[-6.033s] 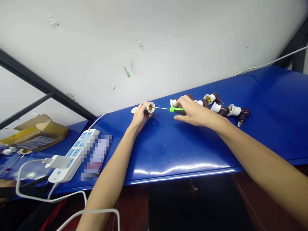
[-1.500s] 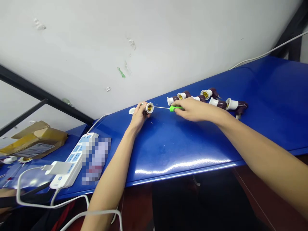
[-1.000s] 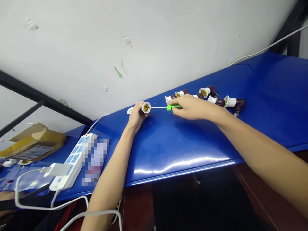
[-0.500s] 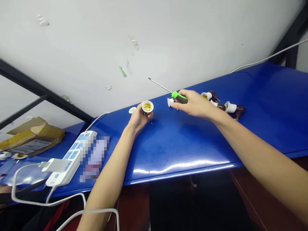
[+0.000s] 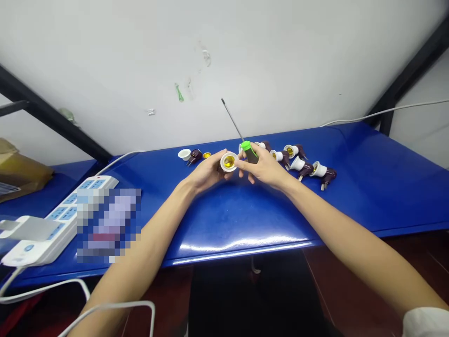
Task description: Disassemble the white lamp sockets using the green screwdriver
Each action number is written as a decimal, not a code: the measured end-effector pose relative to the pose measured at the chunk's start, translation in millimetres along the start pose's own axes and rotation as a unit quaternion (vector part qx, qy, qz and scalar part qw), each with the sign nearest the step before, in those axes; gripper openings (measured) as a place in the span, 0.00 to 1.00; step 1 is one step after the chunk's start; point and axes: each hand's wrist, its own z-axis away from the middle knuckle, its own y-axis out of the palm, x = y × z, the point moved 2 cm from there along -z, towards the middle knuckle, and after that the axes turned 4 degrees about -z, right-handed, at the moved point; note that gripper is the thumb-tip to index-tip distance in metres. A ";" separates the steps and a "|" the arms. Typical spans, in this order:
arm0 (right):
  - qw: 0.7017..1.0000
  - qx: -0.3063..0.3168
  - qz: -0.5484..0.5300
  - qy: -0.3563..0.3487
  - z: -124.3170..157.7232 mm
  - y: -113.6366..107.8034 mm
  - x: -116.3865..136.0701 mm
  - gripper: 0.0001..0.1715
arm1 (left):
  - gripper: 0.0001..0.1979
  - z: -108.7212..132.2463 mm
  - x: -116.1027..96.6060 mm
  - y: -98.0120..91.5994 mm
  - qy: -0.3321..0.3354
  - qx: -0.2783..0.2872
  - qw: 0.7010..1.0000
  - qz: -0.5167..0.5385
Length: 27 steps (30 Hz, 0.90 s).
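A white lamp socket (image 5: 229, 162) with a brass-coloured inside faces up towards me, gripped by my left hand (image 5: 206, 173). My right hand (image 5: 264, 166) is closed around the green and black handle of a screwdriver (image 5: 250, 152), whose shaft points up and to the left. The fingertips of that hand touch the socket's rim. Behind my left hand lie a white ring-shaped cover (image 5: 184, 154), a dark plug part (image 5: 195, 156) and a small brass-coloured shell (image 5: 207, 155). To the right stand several white sockets with dark plug bodies (image 5: 319, 169), partly hidden by my right hand.
The blue table (image 5: 242, 215) runs along a white wall. At the left lie a white power strip (image 5: 63, 210) with a charger plugged in, and a blurred packet (image 5: 112, 220). A cardboard box (image 5: 24, 171) sits at far left. White cables (image 5: 115, 305) hang by my left forearm.
My right hand has come left to the socket, screwdriver still in it, and its shaft now stands steeper. The view has turned right, and more plug sockets show.
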 end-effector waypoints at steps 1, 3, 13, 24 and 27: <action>1.000 -0.003 -0.002 -0.005 0.3 -0.1 0.2 0.31 | 0.22 -0.1 0.3 -0.1 0.002 0.003 1.000 -0.003; 1.000 -0.006 -0.001 -0.009 1.2 -0.2 1.2 0.32 | 0.23 0.2 0.4 0.4 0.004 0.014 1.000 -0.008; 1.000 -0.020 0.015 0.011 2.9 -0.2 4.1 0.35 | 0.25 2.9 -0.8 7.3 0.026 0.026 0.999 -0.003; 0.996 -0.049 0.063 0.033 1.7 -6.3 -3.2 0.33 | 0.18 -0.8 2.5 10.0 0.053 -0.060 0.997 0.006; 0.993 -0.086 0.073 0.041 2.0 -12.7 4.8 0.28 | 0.17 -2.1 0.8 5.4 0.060 -0.082 0.995 0.018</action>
